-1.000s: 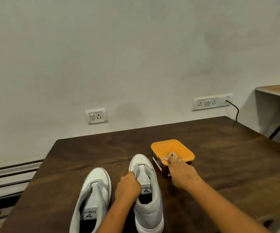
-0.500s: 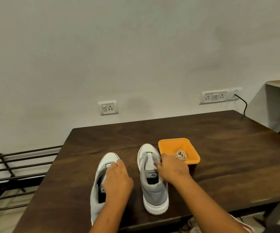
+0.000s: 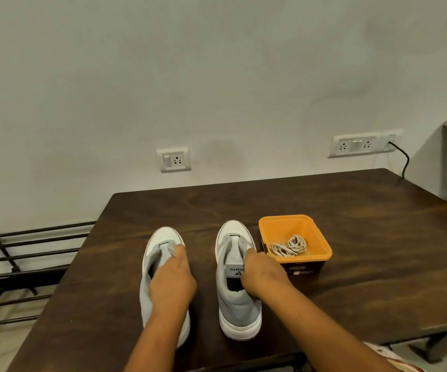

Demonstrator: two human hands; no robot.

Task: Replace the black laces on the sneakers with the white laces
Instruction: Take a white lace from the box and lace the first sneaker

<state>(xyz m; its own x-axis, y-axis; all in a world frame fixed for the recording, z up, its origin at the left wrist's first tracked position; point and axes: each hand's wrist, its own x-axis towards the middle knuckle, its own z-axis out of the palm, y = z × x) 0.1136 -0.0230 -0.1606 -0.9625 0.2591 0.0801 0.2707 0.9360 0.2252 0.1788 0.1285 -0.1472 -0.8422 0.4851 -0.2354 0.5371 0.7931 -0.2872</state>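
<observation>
- Two grey-and-white sneakers are seen standing side by side on the dark wooden desk (image 3: 351, 224), toes pointed towards the wall and heels towards the person.
- The left hand (image 3: 172, 283) is laid over the left sneaker (image 3: 163, 237). Its forearm is extended from the lower edge of the view, and the back of the hand is turned up.
- The left fingers (image 3: 180, 251) are curled down over the tongue and the opening, and the shoe is held there. The fingertips are hidden, so the exact pinch cannot be told.
- The right hand (image 3: 264, 275) is set on the right sneaker (image 3: 237, 304) at the right side of its opening, beside the labelled tongue. The fingers are bent round the edge of the upper, which is gripped.
- The right forearm is angled in from the lower right corner.
- The white laces (image 3: 289, 247) are found bundled in two loose coils inside an orange tub (image 3: 321, 253).
- The tub is placed on the desk just beside the right sneaker's toe half, on its right.
- A metal rack (image 3: 29, 251) is noted to the left of the desk.
</observation>
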